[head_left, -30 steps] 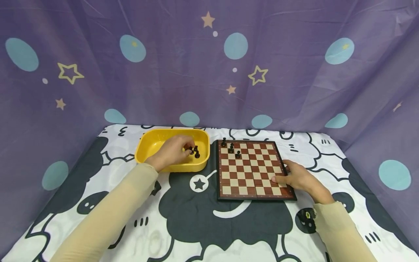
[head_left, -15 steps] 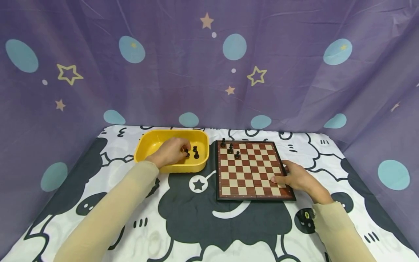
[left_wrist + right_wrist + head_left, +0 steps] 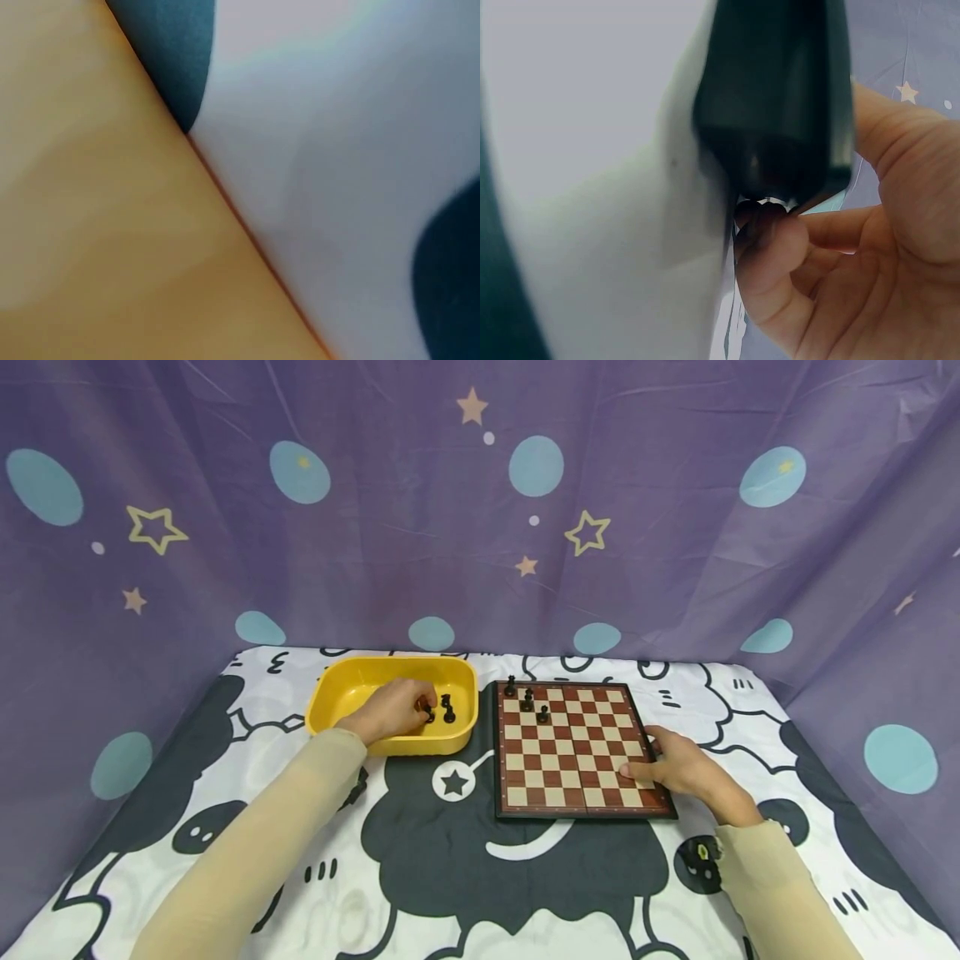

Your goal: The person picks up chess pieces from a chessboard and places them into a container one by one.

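Left hand [image 3: 393,706] sits slightly further left and nearer the person than one second ago, within the yellow tray [image 3: 405,745]; the right hand [image 3: 678,766] keeps its position at the chessboard [image 3: 543,777]. Left fingers point down and meet a black chess piece [image 3: 430,714]; whether they pinch it cannot be told, since the hand covers the contact and the left wrist view shows only a yellow surface beside the cloth. Two further black pieces [image 3: 448,713] lie in the tray, just right of these fingertips. Right thumb rests on the board's upper face; the other fingers are bent at its right edge, gripping it. Small dark shapes at those fingertips are too unclear to identify. Three black chessmen [image 3: 527,701] stand diagonally at the board's far-left corner. Tray and board lie side by side, apart, on a patterned cloth [image 3: 525,885].
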### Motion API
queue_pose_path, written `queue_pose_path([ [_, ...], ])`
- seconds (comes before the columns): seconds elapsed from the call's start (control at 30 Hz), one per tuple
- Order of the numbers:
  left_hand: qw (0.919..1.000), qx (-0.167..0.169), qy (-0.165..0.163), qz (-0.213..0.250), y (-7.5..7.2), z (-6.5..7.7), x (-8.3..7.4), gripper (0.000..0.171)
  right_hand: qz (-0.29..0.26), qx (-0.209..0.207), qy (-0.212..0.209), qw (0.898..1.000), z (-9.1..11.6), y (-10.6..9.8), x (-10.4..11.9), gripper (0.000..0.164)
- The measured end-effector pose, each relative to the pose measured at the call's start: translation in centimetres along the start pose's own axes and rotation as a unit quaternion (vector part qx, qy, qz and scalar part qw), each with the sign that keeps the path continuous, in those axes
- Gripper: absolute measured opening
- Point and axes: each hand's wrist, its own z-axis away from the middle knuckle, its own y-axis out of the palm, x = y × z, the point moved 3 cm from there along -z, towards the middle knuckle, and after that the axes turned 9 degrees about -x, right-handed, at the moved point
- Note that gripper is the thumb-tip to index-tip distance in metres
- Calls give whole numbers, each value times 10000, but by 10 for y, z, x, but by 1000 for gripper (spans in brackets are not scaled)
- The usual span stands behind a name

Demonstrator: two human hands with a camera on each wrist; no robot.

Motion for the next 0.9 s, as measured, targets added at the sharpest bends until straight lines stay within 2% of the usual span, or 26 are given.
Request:
queue_pose_path([
  [0.9,10000,1,15,59,-1,1,1,21,-34,-3,-34,10000,1,0,1,95],
])
